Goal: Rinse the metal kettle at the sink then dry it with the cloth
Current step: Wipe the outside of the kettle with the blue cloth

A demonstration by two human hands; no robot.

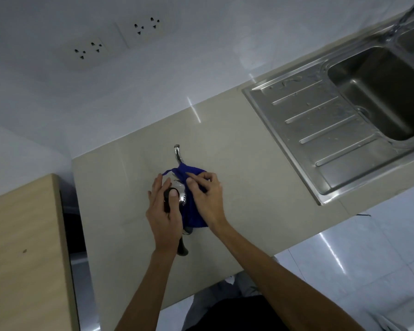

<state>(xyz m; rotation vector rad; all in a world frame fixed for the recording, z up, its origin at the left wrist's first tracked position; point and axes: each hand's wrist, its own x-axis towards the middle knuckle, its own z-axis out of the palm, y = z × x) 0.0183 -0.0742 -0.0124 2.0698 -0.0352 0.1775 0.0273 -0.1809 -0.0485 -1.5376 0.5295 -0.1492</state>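
The shiny metal kettle [181,195] stands on the beige counter [129,182], its curved spout [178,154] pointing toward the wall. My left hand [163,211] is closed over the black top handle [167,199]. A blue cloth [189,174] is draped over the kettle's right side. My right hand [207,197] presses this cloth against the kettle body. A black side handle [182,248] sticks out below my left wrist. Most of the kettle body is hidden by both hands and the cloth.
A steel sink [380,96] with a wet ribbed draining board [320,125] is set into the counter at the right, its tap [406,15] at the top right corner. A wooden cabinet top [22,247] lies at the left. Wall sockets [115,39] sit above the counter.
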